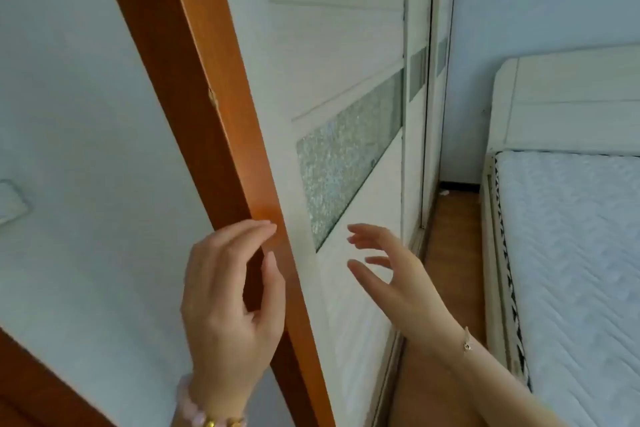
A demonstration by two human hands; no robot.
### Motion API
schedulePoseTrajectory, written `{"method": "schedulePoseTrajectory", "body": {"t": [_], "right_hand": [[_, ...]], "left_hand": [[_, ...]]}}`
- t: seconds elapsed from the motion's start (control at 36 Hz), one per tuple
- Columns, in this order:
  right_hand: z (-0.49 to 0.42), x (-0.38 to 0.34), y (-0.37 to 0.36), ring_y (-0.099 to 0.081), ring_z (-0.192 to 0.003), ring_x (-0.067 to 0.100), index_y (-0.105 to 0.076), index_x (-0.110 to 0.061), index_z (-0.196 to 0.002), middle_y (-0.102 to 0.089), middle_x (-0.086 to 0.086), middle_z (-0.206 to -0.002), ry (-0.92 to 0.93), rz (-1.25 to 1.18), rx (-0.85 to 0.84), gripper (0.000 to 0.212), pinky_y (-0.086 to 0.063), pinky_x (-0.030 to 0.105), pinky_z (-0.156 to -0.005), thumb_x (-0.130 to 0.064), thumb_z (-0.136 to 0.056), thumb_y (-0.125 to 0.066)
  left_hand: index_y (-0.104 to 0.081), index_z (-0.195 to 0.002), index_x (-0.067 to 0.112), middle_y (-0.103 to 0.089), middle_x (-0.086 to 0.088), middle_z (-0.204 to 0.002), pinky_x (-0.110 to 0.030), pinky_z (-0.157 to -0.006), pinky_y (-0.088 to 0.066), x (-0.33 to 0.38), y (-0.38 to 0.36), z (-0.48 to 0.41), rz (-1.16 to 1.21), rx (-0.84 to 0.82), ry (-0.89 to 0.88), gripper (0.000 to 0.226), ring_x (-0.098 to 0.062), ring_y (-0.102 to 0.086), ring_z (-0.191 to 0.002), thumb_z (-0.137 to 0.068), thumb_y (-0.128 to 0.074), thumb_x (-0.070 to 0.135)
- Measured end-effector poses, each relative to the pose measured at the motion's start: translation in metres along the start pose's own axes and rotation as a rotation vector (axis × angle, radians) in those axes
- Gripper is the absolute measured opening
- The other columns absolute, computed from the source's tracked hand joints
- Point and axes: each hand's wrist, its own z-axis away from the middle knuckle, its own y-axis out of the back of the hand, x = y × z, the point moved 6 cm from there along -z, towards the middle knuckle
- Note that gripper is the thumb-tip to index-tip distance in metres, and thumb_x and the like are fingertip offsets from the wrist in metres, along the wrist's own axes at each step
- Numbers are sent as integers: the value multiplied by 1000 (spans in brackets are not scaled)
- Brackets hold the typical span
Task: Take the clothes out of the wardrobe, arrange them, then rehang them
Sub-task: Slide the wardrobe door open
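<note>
Orange-brown wood door frame (207,107) runs diagonally from 12 o'clock down to 6 o'clock, head view, standing between the left hand and the wardrobe. Pale wall (76,114) fills 9 o'clock side, with a blurry white switch plate (10,201) at the far 9 o'clock edge. Second bit of brown wood trim (31,388) in the 7 o'clock corner.

Wardrobe (339,55): white sliding door panel with a frosted glittery glass strip (346,163) across it, centre of frame toward 1 o'clock. Doors look closed; no clothes visible. Wardrobe track and wood floor (453,218) run toward 3 o'clock. Small white scrap on the floor far back, too small to tell. Bed (571,253) at 3–4 o'clock, white quilted mattress, white headboard (561,97) above it at 2 o'clock.

Left hand (225,302) at 6 o'clock, fingers loosely curled, fingertips (270,227) touching the door frame edge, thumb apart from them, holding nothing. Pink bead bracelet (197,412) with gold beads on that wrist.

Right hand (398,277) at 5 o'clock, fingers spread and slightly bent, empty, just in front of the lower white wardrobe panel, below the glass strip; contact with the panel can't be told. Thin gold chain bracelet (465,340) on the wrist.
</note>
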Motion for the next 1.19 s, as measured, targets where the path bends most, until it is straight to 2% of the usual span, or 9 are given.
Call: {"method": "schedulePoseTrajectory", "body": {"t": [0.08,0.17,0.25,0.47,0.58,0.67,0.81,1.06,1.19], "right_hand": [[-19,-20,-6,-50,-119,-8,-37,-52,-121,-52,-22,-126,103,-32,53,45,-41,8,-98,-27,-92,-60],[-34,-30,-22,-44,-124,-10,-36,-48,-131,-47,-24,-133,148,-73,47,48,-38,8,-102,-32,-93,-59],[-43,-30,-35,-42,-124,-12,-34,-48,-133,-42,-31,-131,167,-129,47,50,-37,5,-101,-34,-92,-59],[-52,-21,-49,-45,-118,-10,-34,-47,-134,-38,-33,-123,158,-207,62,57,-38,-1,-90,-27,-90,-65],[-57,-18,-52,-45,-117,-6,-30,-48,-134,-42,-21,-123,134,-212,31,62,-41,5,-91,-24,-89,-67],[-61,-17,-53,-47,-110,-10,-32,-44,-137,-45,-16,-125,114,-207,30,66,-43,1,-84,-25,-86,-70],[-69,-15,-47,-51,-103,-8,-38,-32,-141,-49,-16,-121,131,-167,26,70,-47,2,-76,-27,-82,-75],[-75,-15,-40,-54,-102,-1,-38,-29,-142,-49,-14,-122,148,-165,31,75,-50,14,-85,-30,-79,-77],[-82,-11,-33,-53,-104,1,-34,-30,-146,-47,-13,-123,164,-134,26,76,-52,24,-91,-27,-82,-75]], "left_hand": [[-42,-128,9,-45,-10,-129,-14,-106,-30,-12,5,-14,-82,50,123,46,-20,-42,-122,-84,-55,18],[-30,-138,12,-27,-6,-144,-10,-108,-23,-26,-4,-16,-117,-13,251,63,-22,-31,-134,-83,-52,34],[-23,-141,19,-24,-1,-148,-24,-104,-29,-33,-13,-9,-113,-43,316,69,-22,-31,-137,-82,-47,45],[-20,-142,22,-26,0,-147,-35,-102,-30,-38,-22,12,-146,-85,382,73,-27,-36,-135,-80,-44,53],[-18,-142,23,-23,2,-147,-38,-101,-31,-38,-24,14,-170,-78,368,76,-19,-28,-135,-79,-52,50],[-16,-143,26,-22,2,-149,-36,-103,-31,-37,-25,14,-167,-81,374,76,-16,-24,-136,-80,-54,46],[-17,-143,24,-26,-4,-150,-34,-101,-35,-36,-25,15,-170,-81,376,74,-24,-32,-137,-81,-45,52],[-21,-142,25,-32,-7,-149,-33,-99,-41,-35,-25,21,-148,-15,395,70,-19,-32,-136,-81,-49,47],[-23,-142,23,-34,-8,-149,-30,-98,-41,-34,-26,25,-147,16,413,71,-18,-33,-135,-81,-60,31]]}}
